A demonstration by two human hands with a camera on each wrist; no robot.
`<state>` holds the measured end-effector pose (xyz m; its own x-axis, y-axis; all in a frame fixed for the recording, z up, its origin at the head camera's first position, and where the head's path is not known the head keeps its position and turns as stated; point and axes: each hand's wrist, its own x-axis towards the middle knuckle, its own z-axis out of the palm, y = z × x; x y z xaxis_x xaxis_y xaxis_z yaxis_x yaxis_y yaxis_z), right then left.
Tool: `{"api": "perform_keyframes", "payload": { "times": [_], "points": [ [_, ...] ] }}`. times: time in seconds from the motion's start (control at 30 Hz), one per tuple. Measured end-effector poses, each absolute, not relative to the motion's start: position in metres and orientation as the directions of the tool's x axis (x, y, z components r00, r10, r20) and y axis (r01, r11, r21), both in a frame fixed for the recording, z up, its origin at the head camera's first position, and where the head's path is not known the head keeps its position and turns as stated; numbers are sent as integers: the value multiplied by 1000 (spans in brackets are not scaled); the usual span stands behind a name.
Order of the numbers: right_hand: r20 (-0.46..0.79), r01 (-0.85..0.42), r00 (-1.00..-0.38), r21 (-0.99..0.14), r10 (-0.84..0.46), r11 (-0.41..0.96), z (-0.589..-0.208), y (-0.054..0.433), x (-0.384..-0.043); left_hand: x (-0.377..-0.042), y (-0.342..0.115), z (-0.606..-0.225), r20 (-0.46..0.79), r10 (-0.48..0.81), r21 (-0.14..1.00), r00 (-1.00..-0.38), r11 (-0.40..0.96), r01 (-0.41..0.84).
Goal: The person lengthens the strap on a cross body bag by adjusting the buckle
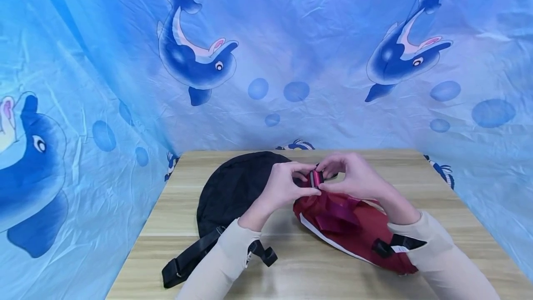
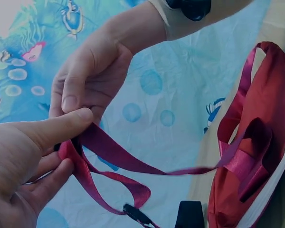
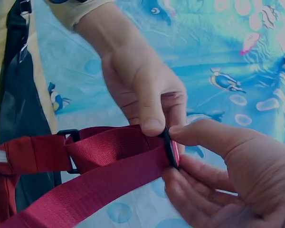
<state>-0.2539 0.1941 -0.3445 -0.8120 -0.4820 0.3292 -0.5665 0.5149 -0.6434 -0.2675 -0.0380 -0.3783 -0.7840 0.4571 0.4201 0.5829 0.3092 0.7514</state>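
A dark red webbing strap [image 3: 109,185] is held up above the red bag [image 1: 370,230] and runs through a black slider buckle [image 3: 170,148]. With thumb and fingers my left hand [image 1: 287,182] pinches the strap right beside this slider. From the other side my right hand [image 1: 354,177] pinches the slider's edge, its thumb near the left thumb. A loop of the strap hangs under the hands in the left wrist view. Another black buckle [image 3: 69,149] joins the strap to a red fabric tab. The bag lies on the table with its white edging showing.
A black bag [image 1: 235,191] lies flat left of the red one, its black strap [image 1: 191,256] trailing toward the front left. The wooden table [image 1: 158,226] is bordered by blue curtains [image 1: 312,36] printed with dolphins.
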Motion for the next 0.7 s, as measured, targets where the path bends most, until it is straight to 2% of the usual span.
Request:
{"api": "perform_keyframes", "payload": {
  "times": [0.1,0.17,0.3,0.47,0.6,0.7],
  "points": [
    [382,-607,-792,-570,-476,553,-346,192,-252,-268,-39,-378,409,486,734,-772,328,595],
    [416,-619,-784,-565,-460,545,-348,191,-251,-269,-39,-379,388,497,748,-776,321,580],
    [454,-623,-781,-618,-429,479,-350,191,-249,-271,-40,-381,372,493,793,-787,272,545],
    [476,-635,-771,-628,-423,450,-349,188,-249,-271,-39,-383,382,469,822,-796,222,525],
    [545,-650,-758,-677,-358,346,-349,188,-248,-274,-39,-386,358,475,837,-804,218,502],
    [547,-653,-750,-701,-372,285,-349,187,-249,-275,-38,-390,360,470,843,-806,205,496]
  ]
}}
